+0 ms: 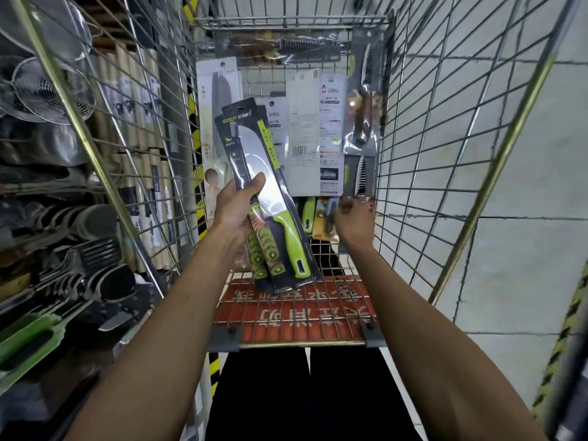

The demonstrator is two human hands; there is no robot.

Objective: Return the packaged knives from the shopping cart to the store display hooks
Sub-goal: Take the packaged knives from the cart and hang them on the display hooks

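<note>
Left hand [235, 205] grips green knife packs [273, 192], gathered for rehanging | right hand [353, 221] delves into cart [302, 344]; grasp unclear

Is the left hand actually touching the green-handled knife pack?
Touching. The head view shows the left hand gripping the green-handled knife pack, thumb pressed across its front.

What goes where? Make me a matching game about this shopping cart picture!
Things
1. black packs of green-handled knives
2. clear pack with a brown-handled serrated knife
3. red printed sign
4. round wire-mesh strainers

Places
A. outside the wire cart, on its left
B. gripped in the left hand
C. against the cart's right wall
D. at the cart's near end

Pairs: 1-B, 2-C, 3-D, 4-A
</note>
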